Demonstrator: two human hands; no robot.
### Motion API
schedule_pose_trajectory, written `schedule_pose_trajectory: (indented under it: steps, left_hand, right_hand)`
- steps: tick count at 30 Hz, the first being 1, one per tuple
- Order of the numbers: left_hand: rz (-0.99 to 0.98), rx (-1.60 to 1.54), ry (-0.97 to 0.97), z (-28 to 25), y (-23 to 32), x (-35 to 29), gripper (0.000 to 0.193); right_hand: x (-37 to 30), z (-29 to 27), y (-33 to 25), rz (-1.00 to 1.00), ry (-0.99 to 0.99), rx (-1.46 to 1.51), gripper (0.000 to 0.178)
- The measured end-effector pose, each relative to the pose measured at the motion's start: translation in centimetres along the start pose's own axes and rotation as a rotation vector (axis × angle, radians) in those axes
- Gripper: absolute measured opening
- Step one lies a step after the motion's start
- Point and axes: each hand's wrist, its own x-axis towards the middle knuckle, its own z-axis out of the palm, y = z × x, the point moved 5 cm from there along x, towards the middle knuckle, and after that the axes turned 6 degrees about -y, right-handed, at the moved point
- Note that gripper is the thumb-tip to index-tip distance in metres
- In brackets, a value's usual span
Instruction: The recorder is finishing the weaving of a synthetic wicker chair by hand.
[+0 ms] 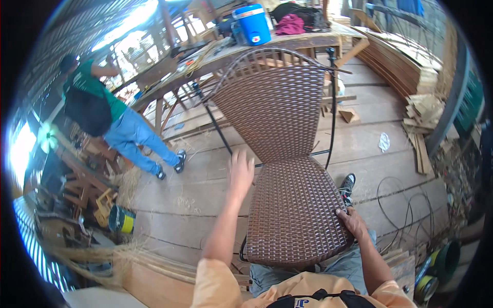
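Observation:
In front of me stands a brown woven wicker chair, its seat (295, 210) close to my lap and its tapering backrest (277, 108) rising away from me. Loose, unwoven strands (246, 59) arch along the backrest's top. Black metal rods (334, 108) run up on both sides of it. My left hand (241, 169) is beside the left rod, where seat and backrest meet, with its fingers stretched out; whether it touches the rod I cannot tell. At the seat's right edge, my right hand (354, 224) grips the rim, thumb on top and fingers partly hidden underneath.
A person in a green shirt (110, 100) stands at the left by a long wooden workbench (205, 66) bearing a blue cooler (251, 25) and dark red cloth (290, 24). Stacked boards (395, 61) lie at the right. Loose strands (408, 210) curl on the plank floor near a bucket (446, 256).

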Motion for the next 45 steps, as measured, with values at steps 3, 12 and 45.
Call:
schedule_pose_trajectory:
  steps: [3, 12, 45]
  left_hand:
    - [0.184, 0.099, 0.200, -3.8, 3.4, 7.2, 0.041]
    - [0.094, 0.287, 0.437, -7.6, 5.8, 16.0, 0.036]
    - [-0.214, -1.784, 0.307, -2.6, -6.6, 16.2, 0.044]
  right_hand:
    - [2.1, 0.6, 3.4, -0.008, 0.050, -0.038, 0.059]
    - [2.6, 1.3, 3.7, -0.054, 0.050, 0.011, 0.065]
    - [1.3, 1.6, 1.2, -0.126, 0.001, 0.042, 0.062]
